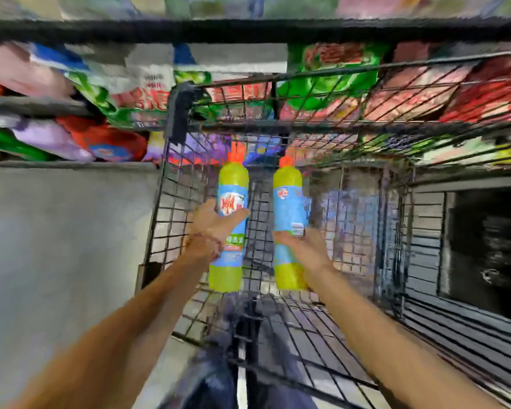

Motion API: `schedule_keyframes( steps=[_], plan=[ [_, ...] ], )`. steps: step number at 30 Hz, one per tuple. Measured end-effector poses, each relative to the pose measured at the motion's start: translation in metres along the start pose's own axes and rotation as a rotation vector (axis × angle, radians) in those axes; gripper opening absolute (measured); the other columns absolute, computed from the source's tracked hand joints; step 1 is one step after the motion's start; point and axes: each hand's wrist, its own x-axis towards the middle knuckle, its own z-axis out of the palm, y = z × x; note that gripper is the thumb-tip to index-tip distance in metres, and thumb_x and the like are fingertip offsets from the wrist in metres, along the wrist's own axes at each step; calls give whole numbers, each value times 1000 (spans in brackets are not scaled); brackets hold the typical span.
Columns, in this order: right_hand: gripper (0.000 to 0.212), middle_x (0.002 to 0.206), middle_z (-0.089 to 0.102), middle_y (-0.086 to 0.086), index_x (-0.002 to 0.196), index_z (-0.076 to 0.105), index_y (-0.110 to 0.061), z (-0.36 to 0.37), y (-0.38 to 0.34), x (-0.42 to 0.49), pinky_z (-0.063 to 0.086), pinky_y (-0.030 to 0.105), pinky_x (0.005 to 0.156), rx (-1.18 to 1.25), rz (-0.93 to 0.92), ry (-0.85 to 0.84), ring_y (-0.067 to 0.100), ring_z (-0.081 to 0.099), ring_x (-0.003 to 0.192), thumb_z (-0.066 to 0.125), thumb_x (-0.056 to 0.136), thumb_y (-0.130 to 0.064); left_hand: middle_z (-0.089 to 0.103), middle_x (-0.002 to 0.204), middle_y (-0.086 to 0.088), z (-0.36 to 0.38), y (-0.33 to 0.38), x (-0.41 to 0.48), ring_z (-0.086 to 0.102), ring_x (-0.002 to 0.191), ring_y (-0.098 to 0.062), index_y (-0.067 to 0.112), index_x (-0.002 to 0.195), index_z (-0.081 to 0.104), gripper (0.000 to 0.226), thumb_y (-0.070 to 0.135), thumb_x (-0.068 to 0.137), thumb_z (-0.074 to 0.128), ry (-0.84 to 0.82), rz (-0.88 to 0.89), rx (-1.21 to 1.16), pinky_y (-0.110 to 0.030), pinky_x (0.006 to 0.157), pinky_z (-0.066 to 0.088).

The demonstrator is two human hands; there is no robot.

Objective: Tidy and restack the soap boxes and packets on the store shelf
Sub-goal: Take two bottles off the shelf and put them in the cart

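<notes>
We hold the left bottle point(232, 184) in our left hand point(211, 225), fingers wrapped round it; our right hand point(303, 246) grips the right bottle point(288, 196); both stand upright before the wire rack point(171, 208), orange caps up; blurred packets point(322, 81) fill the rack's upper basket.

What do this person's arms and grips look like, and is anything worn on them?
The left forearm and right forearm are bare, with no sleeves in view. The left grip, a bare hand, shows no glove or ring. A thin reddish thread seems to circle its wrist, though the picture is blurred. The right grip is also bare, with no watch or band visible.
</notes>
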Motion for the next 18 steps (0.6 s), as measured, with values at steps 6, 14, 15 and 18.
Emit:
schedule_keyframes(
  steps=[6,14,15,18],
  plan=[
    [18,73,64,8,73,60,-17,28,26,54,52,31,61,-236,8,57,19,62,64,78,71,-20,56,67,6,13,-42,42,56,59,-13,17,81,51,31,21,71,81,40,-42,81,-16,47,43],
    [41,89,57,11,86,47,-9,58,58,81,32,25,53,-564,-46,226,20,52,73,74,73,-38,65,110,-11,31,-65,58,63,91,-25,9,129,46,72,20,68,83,89,67,189,-28,76,50],
    [44,93,57,13,89,48,-7,59,62,82,33,25,57,-606,-56,224,22,53,78,73,74,-39,62,118,-13,32,-65,57,60,103,-27,8,134,43,77,18,69,83,82,70,201,-32,86,48],
    [53,102,57,16,103,53,1,61,66,81,40,29,66,-677,-45,229,28,58,93,72,74,-39,57,98,0,36,-67,49,56,91,0,8,130,51,67,10,69,80,106,122,208,4,68,35]
  ],
)
